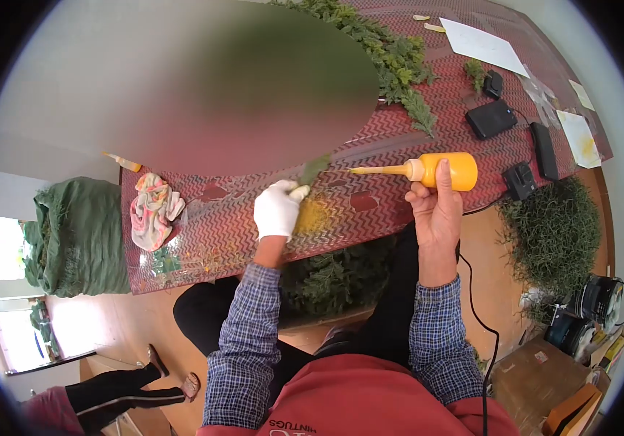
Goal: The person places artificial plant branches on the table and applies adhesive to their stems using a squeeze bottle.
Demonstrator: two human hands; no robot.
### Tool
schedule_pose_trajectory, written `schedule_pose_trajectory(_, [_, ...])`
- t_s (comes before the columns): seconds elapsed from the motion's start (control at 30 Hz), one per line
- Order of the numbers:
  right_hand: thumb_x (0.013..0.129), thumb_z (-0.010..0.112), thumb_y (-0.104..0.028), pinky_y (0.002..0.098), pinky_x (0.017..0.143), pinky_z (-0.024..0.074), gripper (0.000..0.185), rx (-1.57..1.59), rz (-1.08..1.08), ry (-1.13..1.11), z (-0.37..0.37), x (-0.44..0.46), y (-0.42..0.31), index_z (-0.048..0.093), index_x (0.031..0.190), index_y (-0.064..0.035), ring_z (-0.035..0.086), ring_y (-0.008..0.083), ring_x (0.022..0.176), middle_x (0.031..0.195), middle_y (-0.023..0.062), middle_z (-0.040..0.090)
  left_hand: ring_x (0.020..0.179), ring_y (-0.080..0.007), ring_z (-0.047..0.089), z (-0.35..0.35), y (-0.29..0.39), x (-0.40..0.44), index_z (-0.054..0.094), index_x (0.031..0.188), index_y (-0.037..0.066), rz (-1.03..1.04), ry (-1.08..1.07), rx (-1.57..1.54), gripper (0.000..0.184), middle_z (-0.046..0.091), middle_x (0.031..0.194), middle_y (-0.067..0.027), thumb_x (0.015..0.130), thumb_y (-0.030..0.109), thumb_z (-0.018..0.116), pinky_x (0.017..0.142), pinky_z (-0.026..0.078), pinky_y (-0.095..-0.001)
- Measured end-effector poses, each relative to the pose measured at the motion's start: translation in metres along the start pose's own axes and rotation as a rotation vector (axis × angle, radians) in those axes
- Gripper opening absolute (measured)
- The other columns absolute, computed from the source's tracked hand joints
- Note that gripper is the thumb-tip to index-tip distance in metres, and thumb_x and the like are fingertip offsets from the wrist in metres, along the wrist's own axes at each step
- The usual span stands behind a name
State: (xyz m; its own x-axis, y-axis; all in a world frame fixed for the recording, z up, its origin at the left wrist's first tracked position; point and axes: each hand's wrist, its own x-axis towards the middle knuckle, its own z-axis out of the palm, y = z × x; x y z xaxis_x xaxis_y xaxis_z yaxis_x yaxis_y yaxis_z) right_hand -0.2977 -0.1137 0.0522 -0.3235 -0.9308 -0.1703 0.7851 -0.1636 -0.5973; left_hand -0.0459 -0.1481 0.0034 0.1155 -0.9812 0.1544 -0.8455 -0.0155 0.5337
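Observation:
My left hand (276, 211), in a white glove, is closed on a small green sprig (316, 168) above the near side of the table. Under it, yellow stains mark the patterned cover. My right hand (437, 218), bare, grips a yellow squeeze bottle (454, 171). The bottle lies sideways in the hand, its long nozzle (381, 170) pointing left at the sprig, with a gap between them.
The table (210, 254) carries a crumpled cloth (154, 211), another nozzle bottle (123, 161), green foliage (399, 65), black devices (490, 118) and paper sheets (483, 45). A green sack (87, 236) stands left, a foliage pile (555, 232) right. Another person's legs (119, 389) show lower left. A large blur hides the upper left.

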Motion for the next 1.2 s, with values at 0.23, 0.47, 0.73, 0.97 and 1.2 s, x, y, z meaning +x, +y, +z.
schedule_pose_trajectory(0.23, [0.095,0.061,-0.026,0.0267,0.054,0.0595,0.028,0.019,0.039,-0.051,-0.003,-0.003,0.004,0.060,0.102,0.0007,0.058,0.0106,0.059,0.082,0.0076,0.064,0.070,-0.0230,0.064,-0.026,-0.051,-0.084,0.059,0.107,0.003,-0.870,-0.002,-1.252,0.024,0.067,0.093,-0.0120,0.093,0.023,0.062,0.051,0.049,-0.0325])
schedule_pose_trajectory(0.47, [0.094,0.062,-0.026,0.0255,0.053,0.0584,0.029,-0.032,0.066,-0.080,-0.003,-0.003,0.010,0.061,0.105,0.0007,0.058,0.0108,0.060,0.087,0.0100,0.066,0.111,-0.0327,0.060,0.002,-0.002,-0.115,0.047,0.128,0.002,-1.076,0.039,-1.725,0.059,0.058,0.124,-0.0179,0.093,0.048,0.056,0.082,0.051,-0.0417])
schedule_pose_trajectory(0.73, [0.094,0.063,-0.027,0.0243,0.052,0.0560,0.031,-0.081,0.063,-0.076,0.004,-0.004,0.012,0.060,0.107,0.0003,0.057,0.0106,0.059,0.089,0.0107,0.066,0.075,-0.0216,0.065,-0.048,0.035,-0.128,0.061,0.118,0.001,-0.727,-0.692,-1.186,0.043,0.067,0.091,-0.0111,0.096,0.038,0.057,0.060,0.050,-0.0301])
schedule_pose_trajectory(0.97, [0.094,0.062,-0.032,0.0222,0.050,0.0511,0.034,-0.143,0.088,-0.063,0.005,-0.005,0.017,0.060,0.106,-0.0013,0.054,0.0088,0.058,0.088,0.0090,0.066,0.117,-0.0316,0.053,-0.070,-0.061,-0.076,0.064,0.118,0.018,0.344,0.074,0.351,0.044,0.058,0.127,-0.0121,0.075,0.007,0.067,0.096,0.040,-0.0431])
schedule_pose_trajectory(1.2, [0.092,0.061,-0.041,0.0198,0.051,0.0471,0.043,0.504,0.845,-0.097,-0.010,-0.003,0.050,0.056,0.109,-0.0017,0.051,0.0103,0.059,0.095,0.0186,0.059,0.110,-0.0302,0.058,-0.072,-0.081,-0.057,0.067,0.114,0.020,0.097,-0.233,0.198,0.044,0.067,0.108,-0.0110,0.072,0.007,0.070,0.090,0.045,-0.0403])
